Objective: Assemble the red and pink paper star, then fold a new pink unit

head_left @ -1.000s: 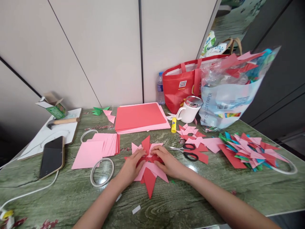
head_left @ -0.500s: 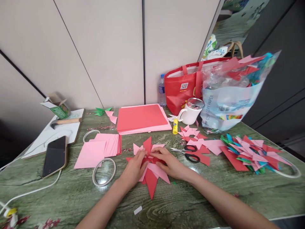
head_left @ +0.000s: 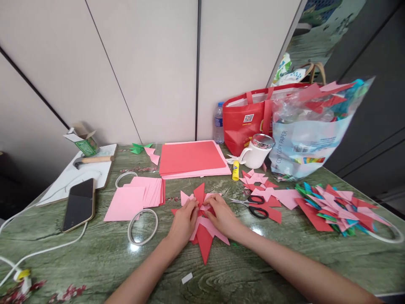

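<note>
A folded paper star with red and pink points lies on the table in front of me. My left hand is at its left side, with thumb and fingertips pinched on the paper near the middle. From the right, my right hand grips the same central folds with bent fingers. Both hands cover much of the centre, so the exact fold between the fingertips is hidden. Black-handled scissors lie just right of my right hand. Left of my left hand rests a roll of white tape.
Pink paper squares and a phone lie at left. Red and pink sheets are at the back. A glue stick, a white mug, a plastic bag and a pile of folded pieces occupy the right.
My fingers have gone from pressing rather flat on the star's middle to pinching its central folds, with a pink piece showing between them. The whole view has shifted slightly.
</note>
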### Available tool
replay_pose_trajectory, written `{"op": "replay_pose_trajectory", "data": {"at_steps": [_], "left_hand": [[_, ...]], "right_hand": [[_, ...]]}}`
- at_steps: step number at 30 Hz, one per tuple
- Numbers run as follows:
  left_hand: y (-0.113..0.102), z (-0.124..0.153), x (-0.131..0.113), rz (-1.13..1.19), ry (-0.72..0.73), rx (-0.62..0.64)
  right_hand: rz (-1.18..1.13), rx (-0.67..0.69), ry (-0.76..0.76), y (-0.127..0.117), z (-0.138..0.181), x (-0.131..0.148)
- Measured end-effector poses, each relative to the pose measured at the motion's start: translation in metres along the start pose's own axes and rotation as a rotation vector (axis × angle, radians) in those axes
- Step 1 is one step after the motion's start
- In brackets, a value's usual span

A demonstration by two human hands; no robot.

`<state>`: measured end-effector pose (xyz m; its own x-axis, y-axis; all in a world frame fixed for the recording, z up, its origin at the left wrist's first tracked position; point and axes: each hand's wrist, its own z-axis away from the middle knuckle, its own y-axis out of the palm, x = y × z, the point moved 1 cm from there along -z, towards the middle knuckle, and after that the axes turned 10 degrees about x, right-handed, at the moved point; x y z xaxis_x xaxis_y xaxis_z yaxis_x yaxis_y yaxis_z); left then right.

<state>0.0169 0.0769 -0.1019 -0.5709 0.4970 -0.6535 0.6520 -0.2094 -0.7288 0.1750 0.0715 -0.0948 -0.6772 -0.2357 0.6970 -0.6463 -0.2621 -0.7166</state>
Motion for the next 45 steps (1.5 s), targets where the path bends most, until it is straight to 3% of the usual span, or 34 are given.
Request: {"op": "replay_pose_trajectory", "data": {"at_steps": [10, 18, 21, 31, 38, 45], "left_hand": [[-0.001, -0.001, 0.001, 0.005, 0.011, 0.004], [-0.004, 0.001, 0.000, -0.230, 0.194, 0.105], [-0.002, 0.000, 0.003, -0.322, 0.193, 0.119], [0.005, 0.000, 0.005, -0.345, 0.208, 0.017], [0.004, 0.000, 0.004, -0.327, 0.206, -0.023], [0.008, 0.001, 0.009, -0.307, 0.188, -0.035]], "right_hand": [[-0.081, -0.054, -0.007, 0.006, -0.007, -0.005], [-0.231, -0.017, -0.118, -0.003, 0.002, -0.010], [-0.245, -0.052, -0.124, -0.003, 0.005, -0.014], [-0.138, -0.161, -0.189, 0.000, 0.015, -0.011], [-0.161, -0.143, 0.007, 0.008, 0.014, -0.005], [-0.189, -0.279, 0.106, 0.023, 0.013, -0.003]]}}
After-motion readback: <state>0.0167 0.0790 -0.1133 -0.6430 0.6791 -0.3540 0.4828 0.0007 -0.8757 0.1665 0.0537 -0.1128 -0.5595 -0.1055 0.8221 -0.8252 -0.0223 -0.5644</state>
